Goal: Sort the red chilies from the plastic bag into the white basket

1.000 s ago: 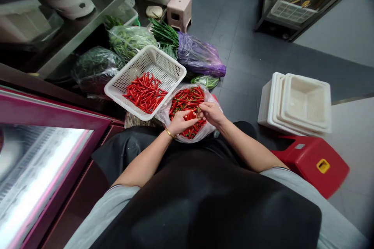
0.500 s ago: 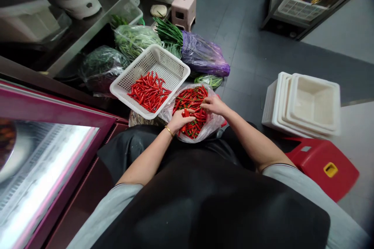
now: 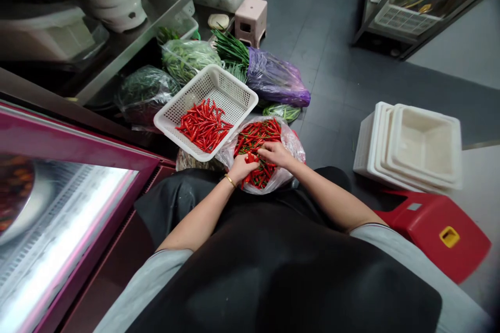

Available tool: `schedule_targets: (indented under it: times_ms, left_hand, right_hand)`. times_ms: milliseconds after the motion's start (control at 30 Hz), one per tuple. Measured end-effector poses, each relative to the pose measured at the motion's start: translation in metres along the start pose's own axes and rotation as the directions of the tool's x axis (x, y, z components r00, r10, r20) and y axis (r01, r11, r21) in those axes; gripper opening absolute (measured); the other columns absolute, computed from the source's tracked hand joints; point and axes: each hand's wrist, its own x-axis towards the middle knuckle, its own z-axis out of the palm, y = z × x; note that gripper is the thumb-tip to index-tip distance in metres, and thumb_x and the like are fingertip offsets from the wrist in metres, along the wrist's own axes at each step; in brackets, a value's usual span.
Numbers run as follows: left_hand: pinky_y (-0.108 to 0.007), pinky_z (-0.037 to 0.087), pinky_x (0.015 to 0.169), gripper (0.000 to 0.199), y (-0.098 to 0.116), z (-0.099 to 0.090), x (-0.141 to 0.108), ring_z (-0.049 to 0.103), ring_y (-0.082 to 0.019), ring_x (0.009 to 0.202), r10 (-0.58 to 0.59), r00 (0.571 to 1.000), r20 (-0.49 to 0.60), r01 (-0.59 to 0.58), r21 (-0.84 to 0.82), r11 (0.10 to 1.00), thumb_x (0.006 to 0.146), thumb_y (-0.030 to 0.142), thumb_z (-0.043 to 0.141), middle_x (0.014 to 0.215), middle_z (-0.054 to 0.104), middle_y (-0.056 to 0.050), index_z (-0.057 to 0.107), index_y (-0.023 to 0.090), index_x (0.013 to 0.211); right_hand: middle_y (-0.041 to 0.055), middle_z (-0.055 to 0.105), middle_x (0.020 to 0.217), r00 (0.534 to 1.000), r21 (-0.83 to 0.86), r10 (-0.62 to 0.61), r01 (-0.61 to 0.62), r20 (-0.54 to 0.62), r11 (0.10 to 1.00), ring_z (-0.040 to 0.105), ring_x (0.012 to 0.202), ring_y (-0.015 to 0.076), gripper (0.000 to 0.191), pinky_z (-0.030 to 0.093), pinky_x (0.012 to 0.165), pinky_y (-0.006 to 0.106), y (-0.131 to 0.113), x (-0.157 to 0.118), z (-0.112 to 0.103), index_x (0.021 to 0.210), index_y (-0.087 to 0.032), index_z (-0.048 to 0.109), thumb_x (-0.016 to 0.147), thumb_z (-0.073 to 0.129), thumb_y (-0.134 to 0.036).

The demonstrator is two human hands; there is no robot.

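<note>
A clear plastic bag [image 3: 291,140] full of red chilies [image 3: 258,132], some with green stems, sits open in front of my lap. Over its near left part my left hand [image 3: 241,167], with a bracelet at the wrist, is closed around a few red chilies. My right hand [image 3: 275,154] is over the middle of the bag, fingertips pinched close to the left hand's; what they hold is too small to make out. Left of the bag, a tilted white perforated basket [image 3: 241,94] contains a pile of red chilies [image 3: 205,126].
Bagged greens [image 3: 191,57] and a purple bag [image 3: 275,78] lie beyond the basket. A pink stool [image 3: 251,21] stands farther back. To the right are stacked white baskets [image 3: 425,140] and a red plastic object [image 3: 441,234]. Shelving with pots [image 3: 117,2] is at left.
My right hand has moved left and slightly down, closer to my left hand. The whole view has shifted a little, with the surroundings appearing lower and farther right.
</note>
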Motion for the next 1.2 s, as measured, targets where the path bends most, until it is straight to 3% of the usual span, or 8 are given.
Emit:
schedule_targets:
  times_ms: [267,400,467,533,667,800,1033,1200]
  left_hand:
    - [-0.023,0.038,0.062,0.012,0.016,0.0,-0.024,0.046,-0.01,0.059,0.198,0.877,0.438,-0.277,0.122,0.953,0.063,0.024,0.059,0.062,0.055,0.003,0.063,0.015,0.071]
    - [-0.023,0.039,0.061,0.015,0.003,-0.013,-0.018,0.046,-0.01,0.057,0.096,0.951,0.295,-0.128,0.09,0.988,0.064,0.029,0.063,0.061,0.055,0.003,0.061,0.015,0.07]
    - [-0.024,0.04,0.062,0.018,0.0,-0.019,-0.009,0.046,-0.011,0.056,0.041,0.995,0.094,-0.05,0.089,0.995,0.064,0.032,0.065,0.059,0.053,0.003,0.057,0.015,0.067]
    - [-0.026,0.041,0.064,0.017,0.002,-0.02,-0.001,0.049,-0.013,0.058,0.045,0.999,-0.031,-0.036,0.231,0.972,0.065,0.031,0.066,0.059,0.054,0.002,0.057,0.016,0.066]
    - [-0.03,0.044,0.076,0.024,0.014,-0.004,0.015,0.061,-0.021,0.081,0.211,0.978,0.003,-0.157,0.677,0.719,0.075,0.027,0.06,0.089,0.068,-0.007,0.068,0.02,0.097]
    - [-0.035,0.045,0.076,0.033,0.019,0.013,0.034,0.064,-0.028,0.092,0.181,0.978,0.104,-0.184,0.839,0.513,0.08,0.027,0.054,0.104,0.067,-0.014,0.066,0.019,0.11]
    - [-0.037,0.046,0.076,0.031,0.009,0.018,0.045,0.066,-0.03,0.093,0.111,0.984,0.139,-0.174,0.886,0.429,0.084,0.027,0.052,0.107,0.066,-0.017,0.065,0.016,0.11]
    - [-0.034,0.045,0.077,0.025,0.003,0.01,0.057,0.065,-0.028,0.093,0.114,0.983,0.147,-0.184,0.86,0.476,0.083,0.031,0.055,0.101,0.068,-0.014,0.068,0.018,0.1]
  right_hand:
    - [-0.0081,0.038,0.053,0.94,0.538,0.189,-0.32,0.285,0.78,0.029,0.039,0.0074,0.039,0.027,0.04,0.021,0.0,-0.058,0.014,0.072,-0.022,0.039,0.087,0.04,-0.059]
    - [0.0035,0.06,0.078,0.965,-0.042,0.166,-0.16,0.202,0.986,0.054,0.06,0.0125,0.024,0.042,0.055,0.024,0.022,-0.042,-0.008,0.085,-0.018,0.053,0.091,0.044,-0.04]
    - [0.0125,0.061,0.107,0.989,-0.472,0.118,-0.06,0.093,0.879,0.06,0.081,0.018,0.023,0.045,0.067,0.029,0.032,-0.019,-0.018,0.102,-0.016,0.059,0.092,0.044,-0.029]
    - [0.0171,0.059,0.116,0.987,-0.664,0.131,-0.036,0.095,0.747,0.061,0.088,0.0221,0.029,0.044,0.071,0.033,0.038,0.002,-0.021,0.106,-0.013,0.062,0.094,0.037,-0.022]
    - [0.0188,0.061,0.109,0.974,-0.752,0.139,0.044,0.178,0.657,0.062,0.087,0.0247,0.037,0.043,0.071,0.034,0.04,0.021,-0.019,0.106,-0.011,0.063,0.097,0.029,-0.022]
    - [0.0185,0.062,0.111,0.98,-0.774,0.098,0.071,0.17,0.629,0.062,0.089,0.0237,0.037,0.043,0.071,0.032,0.043,0.014,-0.019,0.116,-0.01,0.057,0.098,0.028,-0.025]
    - [0.0181,0.065,0.107,0.96,-0.783,0.125,0.124,0.249,0.61,0.064,0.088,0.0235,0.035,0.041,0.068,0.03,0.046,0.014,0.002,0.112,-0.01,0.061,0.095,0.032,-0.018]
    - [0.0122,0.068,0.094,0.976,-0.665,0.046,0.108,0.211,0.738,0.061,0.082,0.019,0.029,0.04,0.07,0.027,0.034,0.024,-0.023,0.097,-0.012,0.065,0.096,0.04,-0.026]
